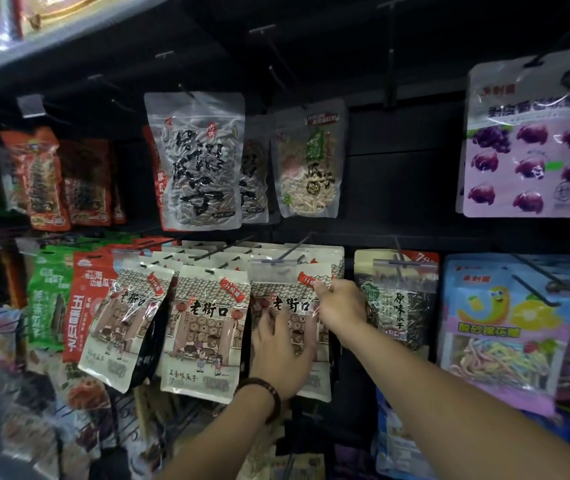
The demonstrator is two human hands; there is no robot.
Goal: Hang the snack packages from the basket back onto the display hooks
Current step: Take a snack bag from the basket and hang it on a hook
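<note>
At the far left I see red packs (37,178) on the upper row, and below them a green pack (48,299) with a red-orange pack (86,296) just beside it. Next along the lower row a beige pack (127,323) hangs tilted, its bottom swung left, and a second beige pack (204,323) hangs straight beside it. Above these two, a clear seed bag (197,161) hangs on the upper row.

The task's thing, the snack pack (290,303), is the third beige one. It sits upright in the lower row, right of the straight one and in front of a stack of the same kind. Its top edge is behind the clear tag (273,271) at the tip of a hook (287,252). I cannot tell whether its hole is on that hook.

My left hand (280,355) lies flat on its front, fingers straight and spread, pressing without gripping. There is a dark bead bracelet (262,396) on that wrist. My right hand (340,303) pinches the upper right corner of the snack pack between thumb and fingertips.

Above, a pale seed bag (307,161) hangs on the upper row. Right of my right hand hangs a dark seed pack (397,299), then a blue candy pack (505,323), with a purple pack (525,140) above at the far right.
</note>
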